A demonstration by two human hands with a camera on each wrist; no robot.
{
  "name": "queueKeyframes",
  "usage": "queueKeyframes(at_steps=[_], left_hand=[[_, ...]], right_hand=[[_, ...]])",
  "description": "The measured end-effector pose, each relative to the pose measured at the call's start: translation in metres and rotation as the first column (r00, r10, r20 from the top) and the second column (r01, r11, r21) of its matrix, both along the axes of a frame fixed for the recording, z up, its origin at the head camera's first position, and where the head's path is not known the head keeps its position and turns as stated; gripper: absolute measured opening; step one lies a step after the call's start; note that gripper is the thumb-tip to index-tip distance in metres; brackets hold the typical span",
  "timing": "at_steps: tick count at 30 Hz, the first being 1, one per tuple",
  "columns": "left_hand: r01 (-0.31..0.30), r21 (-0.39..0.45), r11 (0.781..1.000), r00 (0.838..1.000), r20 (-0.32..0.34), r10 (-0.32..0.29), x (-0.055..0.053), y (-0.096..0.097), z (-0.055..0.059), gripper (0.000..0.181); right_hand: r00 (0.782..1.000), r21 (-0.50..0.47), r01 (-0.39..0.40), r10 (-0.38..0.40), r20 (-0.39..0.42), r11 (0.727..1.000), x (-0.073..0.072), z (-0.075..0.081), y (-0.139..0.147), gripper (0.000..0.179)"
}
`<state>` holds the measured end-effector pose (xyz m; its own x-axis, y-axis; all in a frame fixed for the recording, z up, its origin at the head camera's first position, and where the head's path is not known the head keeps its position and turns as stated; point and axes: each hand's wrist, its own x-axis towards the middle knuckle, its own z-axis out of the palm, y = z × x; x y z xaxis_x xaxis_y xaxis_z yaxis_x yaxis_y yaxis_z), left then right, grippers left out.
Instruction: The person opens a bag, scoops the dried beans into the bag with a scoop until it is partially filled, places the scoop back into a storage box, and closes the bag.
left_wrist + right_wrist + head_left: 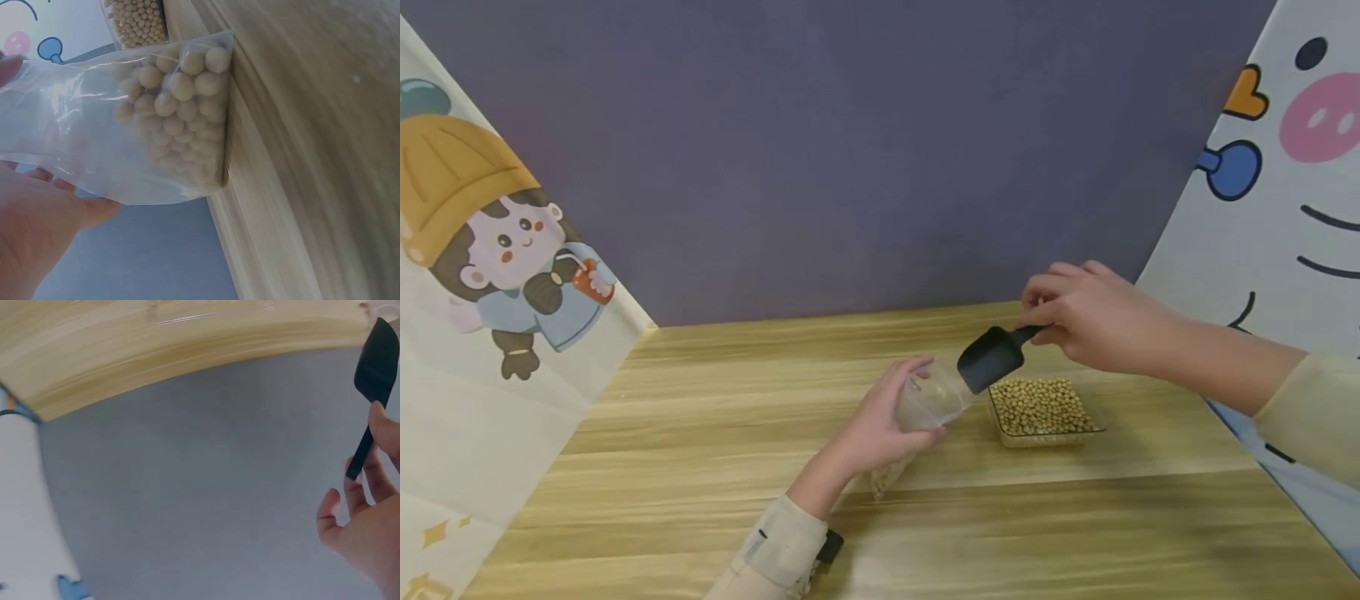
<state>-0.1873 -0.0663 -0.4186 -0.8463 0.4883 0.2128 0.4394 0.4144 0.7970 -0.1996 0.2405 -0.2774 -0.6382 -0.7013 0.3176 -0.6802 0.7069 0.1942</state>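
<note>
My left hand [868,429] grips the upper part of a clear plastic bag [928,404] and keeps its mouth open. In the left wrist view, soybeans [181,100] fill the lower end of the upright bag, whose base stands at the wooden tabletop. My right hand [1097,321] pinches the handle of a black scoop [992,358] between thumb and fingers. The scoop's blade is tilted down toward the bag's mouth, its tip close beside the opening. The right wrist view shows the scoop [377,365] from the side, with its contents hidden.
A clear rectangular container [1051,442] of soybeans [1041,406] stands on the wooden table [700,458], right of the bag and below the scoop. A dark wall panel [865,167] closes off the back. Cartoon-printed panels [1247,250] flank the table.
</note>
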Motion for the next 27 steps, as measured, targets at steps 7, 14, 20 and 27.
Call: queueKeyframes(at_steps=[7,14,20,27], left_hand=[[-0.019,-0.043,0.999,1.0,-0.011,0.018,-0.001,-0.003,-0.001,0.091],[-0.019,-0.036,0.999,1.0,-0.008,0.019,-0.001,-0.004,-0.002,0.09],[-0.013,-0.018,1.0,0.999,-0.041,0.012,-0.001,-0.004,-0.003,0.09],[-0.017,-0.011,1.0,0.999,-0.029,0.017,0.0,-0.005,-0.003,0.09]], right_hand=[[0.991,0.071,0.126,-0.123,-0.05,0.989,-0.013,-0.016,0.061,0.024],[0.984,0.173,0.161,-0.145,-0.102,0.972,-0.014,-0.039,0.099,0.032],[0.982,0.217,0.115,-0.078,-0.173,0.969,-0.013,-0.052,0.101,0.038],[0.98,0.271,0.148,-0.104,-0.17,0.951,-0.015,-0.059,0.091,0.034]])
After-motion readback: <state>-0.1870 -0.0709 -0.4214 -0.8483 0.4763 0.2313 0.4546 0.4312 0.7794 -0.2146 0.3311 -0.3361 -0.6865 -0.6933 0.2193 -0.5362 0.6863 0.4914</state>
